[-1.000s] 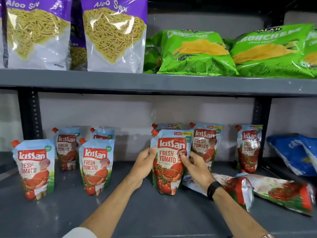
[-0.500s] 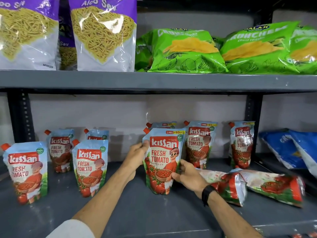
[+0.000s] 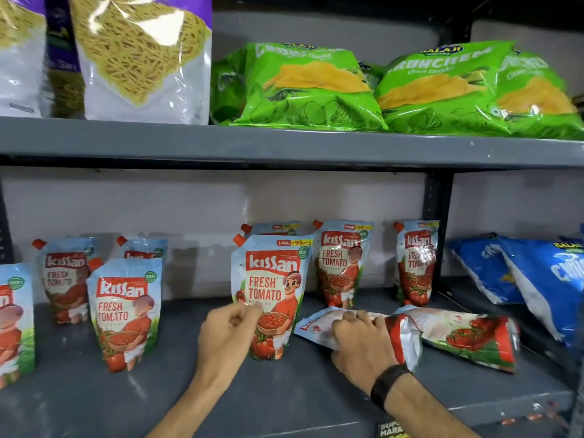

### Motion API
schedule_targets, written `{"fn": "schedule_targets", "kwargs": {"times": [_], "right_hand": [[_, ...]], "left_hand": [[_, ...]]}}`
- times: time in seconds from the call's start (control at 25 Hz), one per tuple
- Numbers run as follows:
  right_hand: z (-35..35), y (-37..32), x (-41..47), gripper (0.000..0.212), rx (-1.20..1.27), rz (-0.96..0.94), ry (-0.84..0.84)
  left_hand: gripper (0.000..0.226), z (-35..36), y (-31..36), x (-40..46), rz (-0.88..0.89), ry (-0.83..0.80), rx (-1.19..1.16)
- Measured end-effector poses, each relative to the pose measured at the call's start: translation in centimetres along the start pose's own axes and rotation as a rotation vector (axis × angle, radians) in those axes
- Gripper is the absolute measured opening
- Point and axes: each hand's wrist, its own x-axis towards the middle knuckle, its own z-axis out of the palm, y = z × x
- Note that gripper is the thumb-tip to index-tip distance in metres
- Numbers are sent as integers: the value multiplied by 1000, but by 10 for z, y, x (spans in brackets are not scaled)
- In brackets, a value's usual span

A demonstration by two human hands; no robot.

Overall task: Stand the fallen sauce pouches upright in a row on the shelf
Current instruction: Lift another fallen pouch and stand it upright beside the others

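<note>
Several Kissan tomato sauce pouches stand upright on the grey lower shelf (image 3: pixel 284 399). The middle upright pouch (image 3: pixel 271 279) stands free, with my left hand (image 3: pixel 226 335) just in front of its lower left corner, fingers curled and holding nothing. Two pouches lie fallen at the right. My right hand (image 3: pixel 360 343) lies over the nearer fallen pouch (image 3: pixel 319 327), fingers curved around it. The second fallen pouch (image 3: pixel 467 338) lies on its side just right of it.
Other upright pouches stand at the left (image 3: pixel 124 317) and along the back (image 3: pixel 341 263). Blue snack bags (image 3: pixel 543 279) lean at the far right. The upper shelf (image 3: pixel 284 147) carries green chip bags (image 3: pixel 303 86) and sev packs (image 3: pixel 139 58).
Both hands have let go of the middle pouch, which stays upright. My right hand moved right and down onto the nearer fallen pouch; my left hand dropped back from the upright pouch.
</note>
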Motion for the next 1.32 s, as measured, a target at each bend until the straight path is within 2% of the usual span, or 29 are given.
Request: {"fn": "schedule_targets", "kwargs": {"times": [0.08,0.12,0.24,0.4,0.44,0.52,0.64,0.72,0.84,0.92,1.04,1.32], "right_hand": [[3,6,-3,37,-87,-24,28],[2,4,-3,34,-122,-53,51],[0,3,-2,26,-154,-101,91],[-19,31,8,12,41,9,320],[-24,43,13,10,80,40,376],[-25,63,21,15,198,110,382],[-25,90,29,25,488,179,463],[-25,104,32,31,713,231,511],[-23,121,33,29,1177,316,463],[-16,128,37,27,1452,354,383],[-4,129,44,24,1677,420,334],[15,118,57,24,1785,434,283]], "left_hand": [[42,21,-1,-19,6,-236,134],[40,30,-1,-23,45,-304,242],[41,52,2,-28,153,-411,493],[22,84,2,-25,130,-474,506],[21,92,4,-22,107,-463,492],[24,109,9,-14,86,-444,526],[33,135,16,-2,-15,-438,500],[35,151,21,1,-140,-447,236],[26,166,34,1,-352,-422,-308],[23,168,47,5,-359,-309,-452],[25,165,60,14,-280,-161,-451],[32,167,49,34,-81,31,-148]]}}
